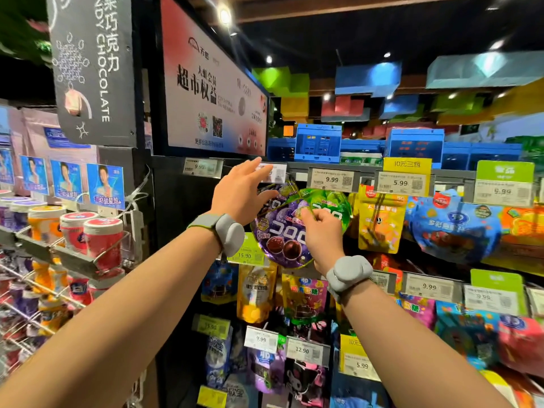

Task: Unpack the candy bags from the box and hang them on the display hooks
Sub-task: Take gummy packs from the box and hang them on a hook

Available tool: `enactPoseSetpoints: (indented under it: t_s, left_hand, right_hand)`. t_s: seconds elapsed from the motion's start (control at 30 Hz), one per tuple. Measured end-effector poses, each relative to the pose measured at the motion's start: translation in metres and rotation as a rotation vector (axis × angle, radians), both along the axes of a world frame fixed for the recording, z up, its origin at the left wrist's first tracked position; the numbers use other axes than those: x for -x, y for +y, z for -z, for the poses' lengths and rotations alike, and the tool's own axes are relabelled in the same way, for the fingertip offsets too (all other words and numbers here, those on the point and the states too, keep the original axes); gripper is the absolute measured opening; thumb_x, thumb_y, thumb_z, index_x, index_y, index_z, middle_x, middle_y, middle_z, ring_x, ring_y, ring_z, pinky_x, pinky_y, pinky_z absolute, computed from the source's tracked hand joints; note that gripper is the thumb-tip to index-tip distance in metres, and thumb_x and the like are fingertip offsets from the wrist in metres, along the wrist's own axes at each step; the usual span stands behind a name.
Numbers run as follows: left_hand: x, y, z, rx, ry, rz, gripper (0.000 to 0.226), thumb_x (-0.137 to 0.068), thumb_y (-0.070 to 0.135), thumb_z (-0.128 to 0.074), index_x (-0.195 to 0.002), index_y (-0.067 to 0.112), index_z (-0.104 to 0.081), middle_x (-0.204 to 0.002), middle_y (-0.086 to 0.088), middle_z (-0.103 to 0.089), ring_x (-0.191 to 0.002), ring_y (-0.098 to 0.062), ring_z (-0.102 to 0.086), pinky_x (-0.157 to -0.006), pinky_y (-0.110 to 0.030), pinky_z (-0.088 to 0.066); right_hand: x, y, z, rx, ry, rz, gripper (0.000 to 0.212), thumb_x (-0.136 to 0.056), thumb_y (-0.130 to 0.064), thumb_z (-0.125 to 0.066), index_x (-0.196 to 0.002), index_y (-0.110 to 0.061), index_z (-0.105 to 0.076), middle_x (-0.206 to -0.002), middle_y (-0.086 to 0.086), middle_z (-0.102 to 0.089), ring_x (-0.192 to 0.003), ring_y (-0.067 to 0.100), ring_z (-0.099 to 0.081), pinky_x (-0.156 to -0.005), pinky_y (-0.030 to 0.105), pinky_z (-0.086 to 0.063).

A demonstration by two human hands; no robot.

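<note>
Both arms reach up toward the top row of a candy display rack (pixel 294 167), each wrist wearing a grey band. The right hand (pixel 319 231) pinches the upper edge of a purple candy bag (pixel 282 234) printed with grapes, fingers and thumb curled on the packet near its top. The bag hangs tilted at the left end of the top row, just under the price rail, overlapping a green candy bag (pixel 332 204) of the same brand that sits just beside it to the right. The left hand (pixel 240 189) is released, fingers straight and spread, reaching at the white price tag (pixel 273 172) on the rail above the purple bag; its thumb lies against the bag's upper left edge. Whether the bag's hole is on a hook cannot be told, since the hands cover that spot.

Further right along the top row hang a yellow bag (pixel 379 222) and a blue bag (pixel 453 228). Lower rows carry more packets behind price tags. At the left edge, a wire shelf (pixel 73 257) holds round tubs with red lids (pixel 103 240).
</note>
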State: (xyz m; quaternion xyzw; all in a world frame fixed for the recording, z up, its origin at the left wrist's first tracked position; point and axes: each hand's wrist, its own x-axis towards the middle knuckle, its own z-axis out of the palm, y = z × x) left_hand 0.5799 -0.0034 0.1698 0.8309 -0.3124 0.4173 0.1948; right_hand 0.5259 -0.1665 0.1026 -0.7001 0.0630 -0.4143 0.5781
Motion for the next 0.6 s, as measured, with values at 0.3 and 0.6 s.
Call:
enactPoseSetpoints:
  t_s: [0.3,0.6]
  left_hand:
    - [-0.008,-0.004,-0.017,-0.046,-0.088,-0.037,0.036,-0.090,0.047,-0.061,-0.122,0.030,-0.067,-0.130,-0.001,-0.063,-0.120,-0.031,-0.054,-0.086,-0.045,-0.052]
    - [-0.012,0.010,-0.047,-0.085,0.020,0.016,0.033,-0.092,0.056,-0.053,-0.116,0.039,-0.069,-0.114,0.004,-0.072,-0.100,-0.024,-0.065,-0.079,-0.032,-0.050]
  right_hand:
    - [-0.012,-0.004,-0.001,0.033,-0.001,0.003,0.038,-0.098,-0.032,-0.058,-0.063,-0.022,-0.048,-0.053,-0.007,-0.035,-0.053,0.014,-0.030,-0.056,0.031,-0.027]
    - [-0.034,0.002,-0.013,0.086,-0.001,-0.033,0.034,-0.096,-0.034,-0.059,-0.085,-0.002,-0.062,-0.072,0.016,-0.058,-0.066,0.020,-0.045,-0.062,0.036,-0.037]
